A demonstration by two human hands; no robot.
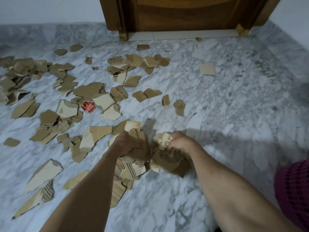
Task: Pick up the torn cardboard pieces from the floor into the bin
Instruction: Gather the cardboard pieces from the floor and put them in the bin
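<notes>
- Head view, the only one we have: we're crouched over a marble floor (234,101) littered with torn cardboard pieces (90,91).
- Our left hand (127,144) is curled round a thick wad of scraps (133,166) that rests on the floor in front of us.
- Our right hand (178,143) grips a pale printed piece (164,139), with more brown card bunched under it. The two hands sit close together on the same heap.
- Step in hand, as we read it: gathering a handful, not yet lifted clear.
- Most pieces lie loose, spread left and centre. A red printed scrap (88,107) sits among them, one pale piece (207,69) lies apart on the right, and a few bits reach toward the wooden door (184,12).
- A purple mesh thing (294,186) at the right edge looks like the bin; can't confirm, only its side shows.
- Next move calls for squeezing the wad tight so nothing sheds, then swinging it right, over that rim.
- Early in the job: many handfuls remain.
</notes>
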